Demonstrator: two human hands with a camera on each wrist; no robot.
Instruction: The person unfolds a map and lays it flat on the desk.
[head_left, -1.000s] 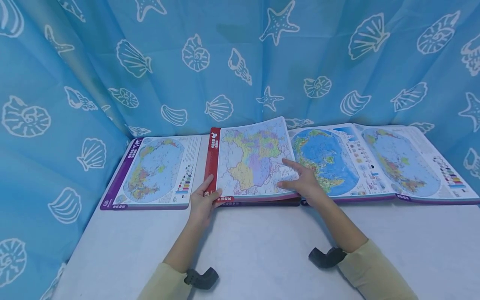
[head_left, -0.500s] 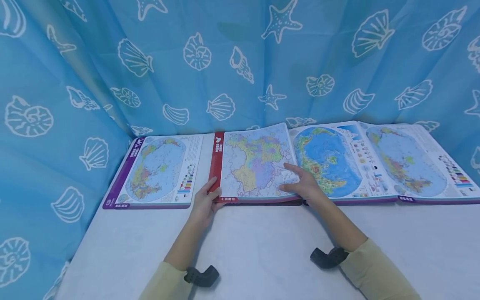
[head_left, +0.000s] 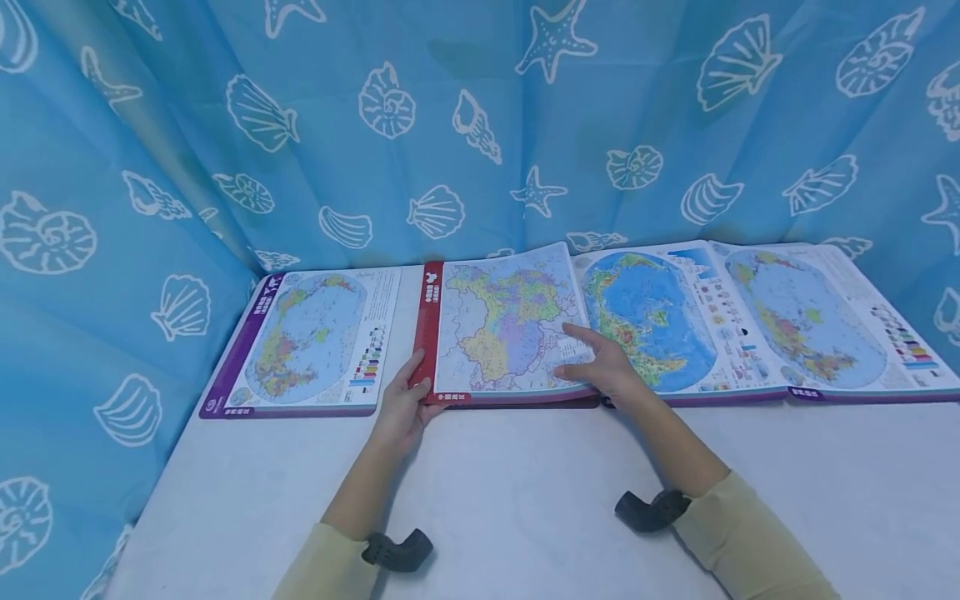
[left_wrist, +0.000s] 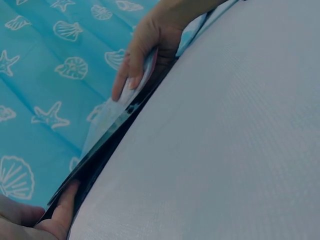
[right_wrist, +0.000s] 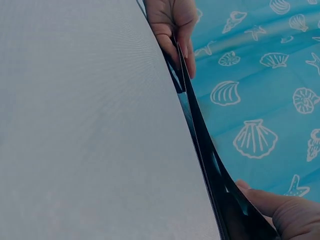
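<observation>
A red-bordered map of China (head_left: 510, 325) lies over a dark-edged sheet in the head view, between the two hands. My left hand (head_left: 401, 408) grips its lower left corner, thumb on top and fingers underneath. At the lower right edge my right hand (head_left: 607, 362) holds the map, with thumb and forefinger spread on its face and the other fingers hidden beneath. In the left wrist view the fingers of my left hand (left_wrist: 37, 220) reach into a gap under the sheet. The right wrist view shows the sheet bowed up near my right hand (right_wrist: 285, 215).
A purple-bordered world map (head_left: 307, 342) lies to the left on the white table (head_left: 517, 492). To the right are a blue relief world map (head_left: 652, 325) and another world map (head_left: 806, 325), side by side. A blue shell-patterned curtain (head_left: 442, 108) hangs behind.
The China map has come down a little toward the table and covers more of the sheet beneath, whose purple front strip no longer shows. Both hands keep their hold on it.
</observation>
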